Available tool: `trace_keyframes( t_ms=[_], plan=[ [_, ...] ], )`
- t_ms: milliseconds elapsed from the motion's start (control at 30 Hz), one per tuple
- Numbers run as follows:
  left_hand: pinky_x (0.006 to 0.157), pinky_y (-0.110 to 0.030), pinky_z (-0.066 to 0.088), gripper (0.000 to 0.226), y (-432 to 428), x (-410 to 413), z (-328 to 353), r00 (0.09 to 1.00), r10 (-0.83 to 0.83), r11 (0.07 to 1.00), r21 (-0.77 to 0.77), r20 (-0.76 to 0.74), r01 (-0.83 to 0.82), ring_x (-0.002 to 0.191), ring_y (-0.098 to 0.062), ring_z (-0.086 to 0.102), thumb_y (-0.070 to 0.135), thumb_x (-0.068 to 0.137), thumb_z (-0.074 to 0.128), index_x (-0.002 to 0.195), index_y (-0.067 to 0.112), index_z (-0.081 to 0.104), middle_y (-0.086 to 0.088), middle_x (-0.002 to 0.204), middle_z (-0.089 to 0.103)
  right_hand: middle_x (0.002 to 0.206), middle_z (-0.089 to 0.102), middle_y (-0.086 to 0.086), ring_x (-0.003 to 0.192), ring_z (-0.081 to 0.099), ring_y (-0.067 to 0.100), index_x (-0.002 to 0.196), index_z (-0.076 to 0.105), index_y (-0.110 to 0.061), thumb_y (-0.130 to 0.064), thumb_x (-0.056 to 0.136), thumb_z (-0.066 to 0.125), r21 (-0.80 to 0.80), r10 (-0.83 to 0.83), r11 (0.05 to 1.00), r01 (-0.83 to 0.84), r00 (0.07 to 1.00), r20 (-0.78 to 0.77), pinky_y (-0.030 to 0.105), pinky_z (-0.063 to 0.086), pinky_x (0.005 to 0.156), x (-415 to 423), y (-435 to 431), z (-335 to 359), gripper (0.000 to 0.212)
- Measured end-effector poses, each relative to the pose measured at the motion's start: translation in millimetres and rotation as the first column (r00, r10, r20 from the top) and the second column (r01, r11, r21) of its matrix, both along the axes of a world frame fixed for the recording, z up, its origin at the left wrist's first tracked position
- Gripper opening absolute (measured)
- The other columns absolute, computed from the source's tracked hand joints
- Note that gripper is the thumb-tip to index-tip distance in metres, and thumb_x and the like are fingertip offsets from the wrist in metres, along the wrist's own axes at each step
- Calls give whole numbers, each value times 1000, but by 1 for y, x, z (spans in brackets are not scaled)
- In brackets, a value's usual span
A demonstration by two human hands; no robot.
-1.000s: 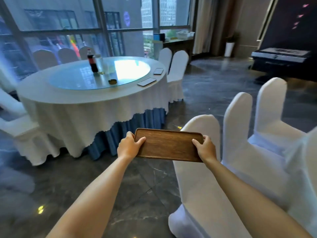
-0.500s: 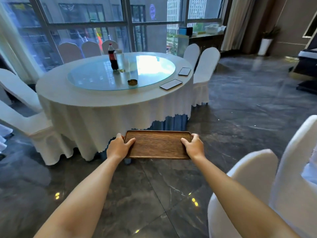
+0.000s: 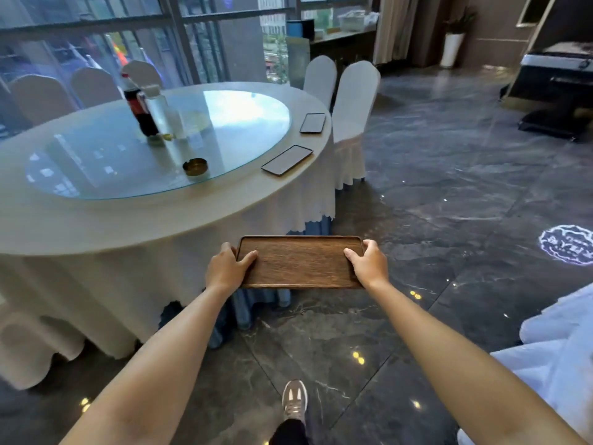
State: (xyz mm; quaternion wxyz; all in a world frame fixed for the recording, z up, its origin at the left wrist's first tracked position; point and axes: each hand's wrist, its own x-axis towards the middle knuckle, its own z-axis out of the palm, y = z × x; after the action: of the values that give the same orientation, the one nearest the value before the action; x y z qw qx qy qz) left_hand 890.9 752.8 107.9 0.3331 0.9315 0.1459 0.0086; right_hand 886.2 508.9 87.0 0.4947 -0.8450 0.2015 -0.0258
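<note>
Wooden tray (image 3: 300,263) held level in both my hands, out in front of me over the dark marble floor (image 3: 449,203).

My left hand (image 3: 226,271) grips the tray's left end, thumb lying on its top surface and fingers curled under the edge; my right hand (image 3: 369,263) grips the right end the same way. Nothing lies on the tray, which sits just beside the hanging white cloth of the round table (image 3: 112,226). On that table's glass turntable (image 3: 160,149) stand a cola bottle (image 3: 139,109), a clear bottle (image 3: 160,110) touching or just beside it, and a small brass ashtray (image 3: 195,166). Two phones (image 3: 286,159) lie on the cloth near the table's right rim. One shoe (image 3: 294,400) shows below, between my forearms.
</note>
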Motion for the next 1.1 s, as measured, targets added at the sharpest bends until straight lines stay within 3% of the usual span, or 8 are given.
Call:
trace_keyframes(
  t_ms=[233, 367, 567, 900, 1100],
  plan=[
    [81, -39, 46, 49, -4, 177, -11, 997, -73, 995, -65, -27, 71, 98, -35, 60, 44, 86, 59, 108, 0, 51, -19, 108, 65, 138, 49, 19, 128, 46, 32, 135, 40, 1, -25, 92, 57, -60, -47, 997, 45, 998, -34, 34, 37, 104, 160, -3, 5, 53],
    [74, -34, 39, 49, -5, 272, 4, 997, -74, 995, -59, 9, 74, 100, -36, 59, 42, 87, 59, 107, -1, 51, -21, 107, 64, 138, 49, 20, 128, 45, 33, 136, 39, 1, -25, 92, 56, -107, -58, 993, 57, 998, -6, 35, 37, 103, 254, -3, 25, 54],
    [80, -39, 44, 48, -10, 374, 0, 999, -34, 995, -91, -8, 33, 102, -38, 58, 42, 88, 57, 107, -1, 52, -22, 109, 65, 139, 48, 20, 129, 44, 34, 137, 39, 0, -26, 92, 56, -166, -31, 986, 30, 999, -8, 37, 37, 104, 365, -9, 31, 55],
    [86, -39, 44, 45, -27, 525, -40, 971, 228, 965, -112, -76, -236, 107, -38, 58, 37, 90, 55, 111, -2, 51, -24, 112, 64, 133, 53, 19, 122, 50, 33, 134, 43, -1, -26, 93, 53, -137, 201, 968, -209, 977, -68, 37, 41, 99, 571, -22, -14, 48],
    [92, -42, 42, 44, -51, 615, -54, 876, 464, 874, -94, -135, -477, 114, -43, 54, 35, 95, 45, 115, -4, 48, -29, 120, 60, 127, 56, 20, 118, 52, 33, 126, 49, 1, -23, 95, 49, -104, 392, 911, -398, 917, -76, 36, 41, 97, 709, -30, -26, 39]
  ],
)
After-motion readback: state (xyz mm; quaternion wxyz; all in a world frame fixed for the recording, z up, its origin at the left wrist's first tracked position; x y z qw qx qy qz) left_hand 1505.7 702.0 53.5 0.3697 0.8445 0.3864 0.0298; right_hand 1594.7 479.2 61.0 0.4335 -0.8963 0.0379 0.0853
